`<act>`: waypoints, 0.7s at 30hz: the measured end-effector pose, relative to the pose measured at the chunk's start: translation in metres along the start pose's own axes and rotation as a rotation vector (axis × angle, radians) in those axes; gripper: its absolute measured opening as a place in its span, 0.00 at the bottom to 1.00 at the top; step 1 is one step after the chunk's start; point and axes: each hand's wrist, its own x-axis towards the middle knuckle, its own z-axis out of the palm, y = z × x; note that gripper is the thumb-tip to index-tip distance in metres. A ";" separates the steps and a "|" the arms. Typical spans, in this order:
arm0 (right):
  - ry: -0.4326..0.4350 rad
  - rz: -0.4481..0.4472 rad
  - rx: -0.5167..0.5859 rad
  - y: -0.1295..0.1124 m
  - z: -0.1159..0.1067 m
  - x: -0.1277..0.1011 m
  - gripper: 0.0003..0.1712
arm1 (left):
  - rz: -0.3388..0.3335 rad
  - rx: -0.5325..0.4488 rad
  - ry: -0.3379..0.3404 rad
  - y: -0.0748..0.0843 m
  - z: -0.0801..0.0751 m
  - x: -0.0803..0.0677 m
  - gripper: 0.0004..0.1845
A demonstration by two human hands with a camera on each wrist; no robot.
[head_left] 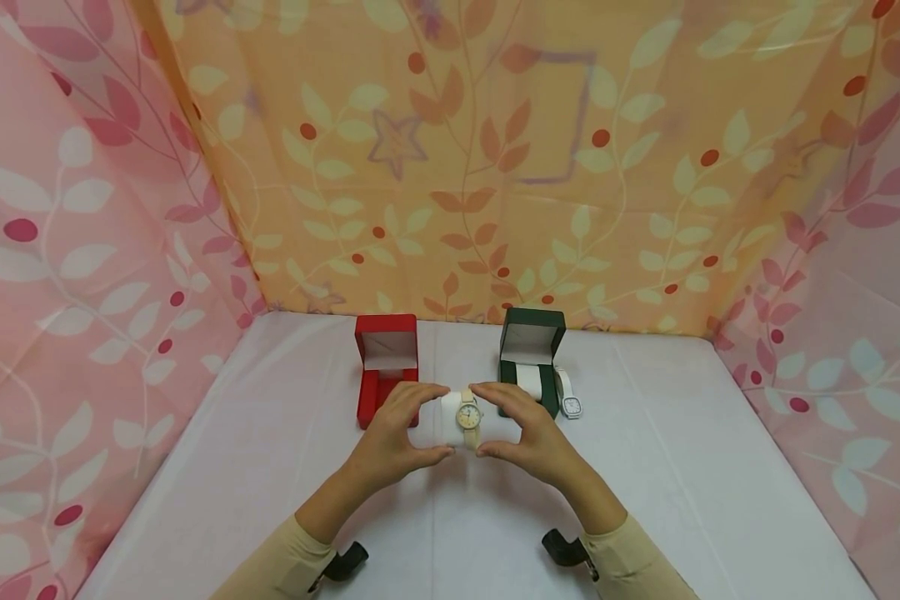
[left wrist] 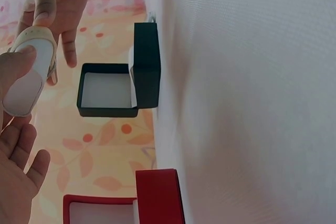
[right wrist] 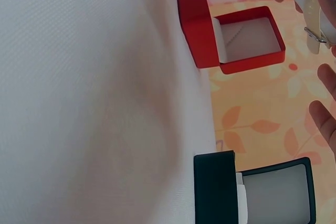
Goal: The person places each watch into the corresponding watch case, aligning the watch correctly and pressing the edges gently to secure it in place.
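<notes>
Your two hands met over the middle of the table (head_left: 270, 467), above its white cover, with the sleeves coming in from the near edge. Between them you held a cream-strapped watch (head_left: 468, 414) wrapped round a white cushion (head_left: 451, 407), its round dial facing up at you. Your left hand (head_left: 397, 433) had its fingers curled over the far side of the cushion and its thumb under the near side, pinching the left end. Your right hand (head_left: 521, 433) mirrored that grip on the right end, fingertips on top and thumb beneath, so the watch sat in the gap between both hands, raised off the table.

From the left wrist view, the thumb pressed the cushion's end (left wrist: 23, 85) while the strap (left wrist: 39, 40) arched over it, and the other hand's fingers (left wrist: 58, 3) closed on the far side.

Beyond your left hand, toward the far edge, the red box (head_left: 386, 367) stood open with its lid upright. Beyond your right hand stood the green box (head_left: 531, 358), also open, with a second white cushion (head_left: 528, 379) lying in its base. Just beside the green box, on its right, a white watch (head_left: 570, 400) with a square face lay flat on the table.
</notes>
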 end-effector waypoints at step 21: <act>0.018 -0.006 0.040 0.001 0.003 0.000 0.50 | 0.051 0.011 0.012 0.000 0.001 -0.002 0.43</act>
